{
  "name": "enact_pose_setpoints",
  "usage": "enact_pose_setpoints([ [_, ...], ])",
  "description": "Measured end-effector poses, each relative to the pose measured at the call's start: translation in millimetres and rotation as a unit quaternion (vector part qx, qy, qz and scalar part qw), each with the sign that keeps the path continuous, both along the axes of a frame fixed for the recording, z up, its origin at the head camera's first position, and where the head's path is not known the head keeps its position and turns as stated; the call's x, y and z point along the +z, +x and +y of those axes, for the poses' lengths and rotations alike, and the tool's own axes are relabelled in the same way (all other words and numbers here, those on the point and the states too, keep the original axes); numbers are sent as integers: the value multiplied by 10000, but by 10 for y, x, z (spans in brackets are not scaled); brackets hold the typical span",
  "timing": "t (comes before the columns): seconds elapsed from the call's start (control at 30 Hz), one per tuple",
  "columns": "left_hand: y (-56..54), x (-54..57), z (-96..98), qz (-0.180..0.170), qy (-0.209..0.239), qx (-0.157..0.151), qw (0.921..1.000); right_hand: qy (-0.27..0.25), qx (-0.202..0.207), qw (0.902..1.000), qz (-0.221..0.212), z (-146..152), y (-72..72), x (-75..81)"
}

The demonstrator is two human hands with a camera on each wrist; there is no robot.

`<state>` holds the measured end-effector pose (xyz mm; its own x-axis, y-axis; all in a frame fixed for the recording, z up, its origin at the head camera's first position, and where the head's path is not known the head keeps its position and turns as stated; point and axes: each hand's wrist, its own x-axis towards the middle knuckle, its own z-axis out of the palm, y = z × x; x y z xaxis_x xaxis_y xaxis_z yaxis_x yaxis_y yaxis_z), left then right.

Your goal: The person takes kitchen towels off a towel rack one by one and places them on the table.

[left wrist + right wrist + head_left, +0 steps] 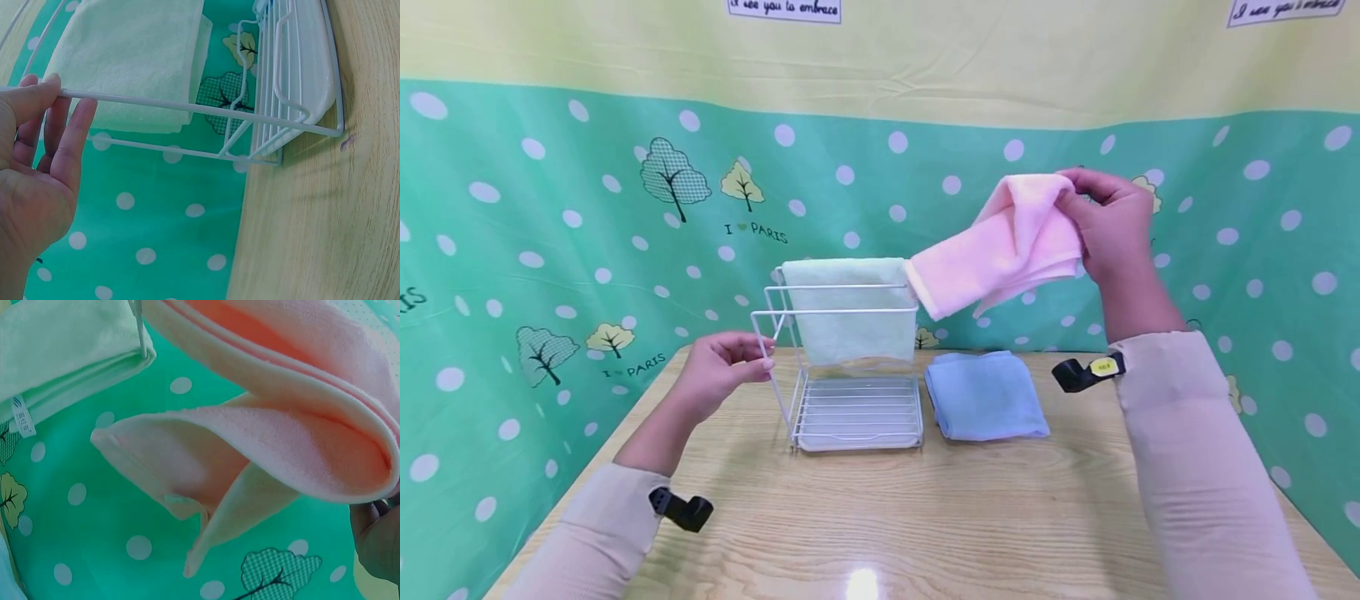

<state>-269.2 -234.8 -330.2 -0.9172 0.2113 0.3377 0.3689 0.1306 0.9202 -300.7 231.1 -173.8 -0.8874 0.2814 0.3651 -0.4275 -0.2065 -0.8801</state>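
Your R hand (1112, 221) pinches the pink towel (992, 250) by its upper edge, up in the air above the blue towel (988, 396) & just off the rack's R end; the folds droop loose. Your L hand (718, 371) has thumb & fingers closed round the L front upright of the white wire rack (842, 312). Pale green towel (853, 333) hangs over the rearmost rail; drip tray (322, 75) sits at the rack's base, blue one lies folded on the bench (962, 500) beside it.

Risks, as I judge them: the pink corner nearest the rack overlaps the rail ends in the head view, can't tell if it's touching; swing it in low & it may catch there, esp. b/c only one edge is held. The loose layers could also unfold or bunch up. The wire frame looks light, so a snag, or too much pull w/ your L hand, might tip or skid it, & a jolt could slide the green towel off its rail. A slip of the R pinch would prob. drop the pink on the blue.
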Motion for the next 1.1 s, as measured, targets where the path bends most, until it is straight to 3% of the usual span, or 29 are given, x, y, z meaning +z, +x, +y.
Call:
enact_pose_setpoints([
  [0.13, 4, 2, 2, -19, -78, 50, 10000, 31, -41, 9999, -147, 118, 13, -68],
  [0.37, 13, 7, 5, -31, -266, 156, 9995, 882, -342, 9921, -824, 230, 37, -243],
  [0.53, 20, 8, 14, -44, -268, 175, 9995, 1192, -467, 9855, -1111, 288, 22, -395],
  [0.73, 12, 9, 28, -50, -242, 161, 9996, 1358, -586, 9812, -1238, 337, 19, -557],
  [0.97, 14, 2, 19, -7, -178, 166, 9997, 2072, -822, 9631, -1510, 372, -10, -699],
  [1.1, 15, 0, 16, -10, -163, 164, 9997, 2109, -840, 9617, -1534, 394, -15, -769],
])
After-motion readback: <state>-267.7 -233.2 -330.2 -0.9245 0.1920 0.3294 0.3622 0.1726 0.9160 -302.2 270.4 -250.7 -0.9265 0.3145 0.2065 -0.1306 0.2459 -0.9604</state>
